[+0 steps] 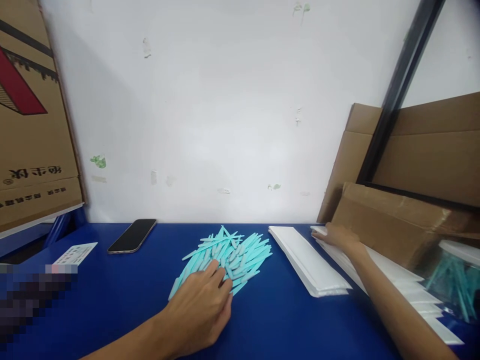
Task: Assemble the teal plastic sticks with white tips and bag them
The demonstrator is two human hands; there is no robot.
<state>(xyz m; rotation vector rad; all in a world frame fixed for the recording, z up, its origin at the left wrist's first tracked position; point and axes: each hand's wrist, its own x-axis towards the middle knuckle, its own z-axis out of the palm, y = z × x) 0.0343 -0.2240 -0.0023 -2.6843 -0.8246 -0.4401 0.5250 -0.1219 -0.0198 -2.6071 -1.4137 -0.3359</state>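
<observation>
A heap of thin turquoise sticks with greyish ends [253, 257] lies on the blue table. My left hand [206, 300] rests at the heap's near edge, its fingers bent onto the sticks; what lies between the fingertips is hidden. Off to the right, my right hand [339, 237] touches the far end of a fanned stack of white sleeves [407, 287]. Its fingers are blurred, and whether they grip a sleeve cannot be made out. Between the two hands is another white stack [305, 260], lying flat.
A dark phone [133, 236] and a printed card [77, 254] lie at the left. Cardboard boxes stand at the left [33, 125] and back right [386, 220]. A clear tub of turquoise sticks [457, 280] is at the far right.
</observation>
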